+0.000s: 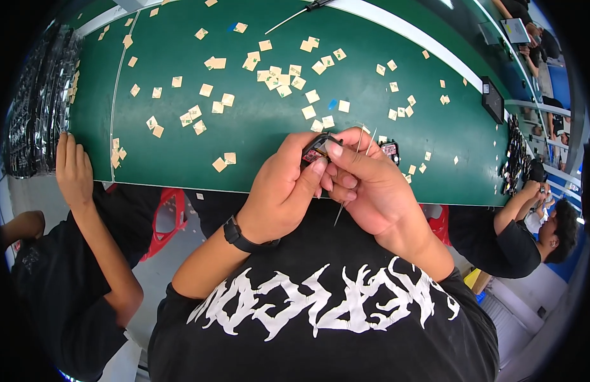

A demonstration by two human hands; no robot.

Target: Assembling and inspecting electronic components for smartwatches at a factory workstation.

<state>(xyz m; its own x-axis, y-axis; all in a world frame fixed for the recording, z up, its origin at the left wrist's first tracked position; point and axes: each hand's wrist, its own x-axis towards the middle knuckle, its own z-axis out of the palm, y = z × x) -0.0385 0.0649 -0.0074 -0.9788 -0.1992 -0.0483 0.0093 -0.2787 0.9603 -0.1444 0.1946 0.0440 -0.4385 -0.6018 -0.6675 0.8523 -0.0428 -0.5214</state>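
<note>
Just past the table's near edge, my left hand (pixel 276 188) is closed on a small black device casing (pixel 312 153), tilted, with a reddish circuit board showing inside. My right hand (pixel 387 194) has its thumb and fingertips at the casing's right side. Slim metal tweezers (pixel 339 214) are tucked in that same hand, two thin prongs rising above the fingers and one end sticking out below. My fingers hide part of the casing. Beside my right hand, a second small dark casing (pixel 390 151) with pale and red parts lies on the green table (pixel 263 137).
Many small beige square stickers (pixel 283 79) are scattered over the table. A screwdriver (pixel 298 14) lies at the far edge. Black packed strips (pixel 40 102) are stacked at left, near a co-worker's hand (pixel 74 169). A dark box (pixel 492 100) and a pile of dark parts (pixel 515 156) are at right, by another person.
</note>
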